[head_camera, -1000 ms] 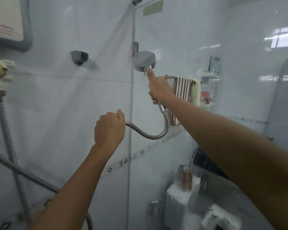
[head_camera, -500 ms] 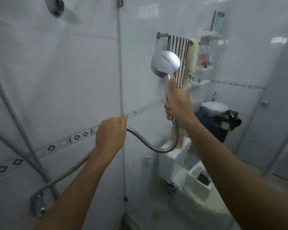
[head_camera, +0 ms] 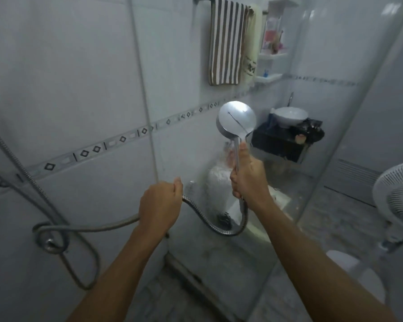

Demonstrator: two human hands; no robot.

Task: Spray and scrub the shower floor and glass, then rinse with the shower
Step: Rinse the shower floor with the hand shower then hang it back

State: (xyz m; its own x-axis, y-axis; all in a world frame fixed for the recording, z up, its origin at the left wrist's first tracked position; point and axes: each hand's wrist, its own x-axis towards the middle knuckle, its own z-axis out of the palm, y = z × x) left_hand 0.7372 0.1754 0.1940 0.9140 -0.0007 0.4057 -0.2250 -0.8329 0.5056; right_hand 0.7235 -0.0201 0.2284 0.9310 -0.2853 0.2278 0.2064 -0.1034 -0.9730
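Observation:
My right hand (head_camera: 249,177) grips the handle of a round chrome shower head (head_camera: 236,119), whose face points at the glass panel (head_camera: 219,54) ahead. Water runs down the glass just below the head. My left hand (head_camera: 159,204) grips the ribbed metal hose (head_camera: 214,226), which loops from the handle under both hands to a wall fitting (head_camera: 50,242) at the lower left. A strip of shower floor (head_camera: 172,296) shows at the bottom between my forearms.
Behind the glass hang a striped towel (head_camera: 225,43) and a corner shelf (head_camera: 271,56) with bottles. A toilet cistern (head_camera: 219,184), a white basin (head_camera: 289,116) on a dark stand and a white fan (head_camera: 398,194) at the right stand outside the shower.
The shower head and my right hand have come down the glass, from beside the towel rail to the height of the tile border. My view has tilted down. My left hand keeps its hold on the hose.

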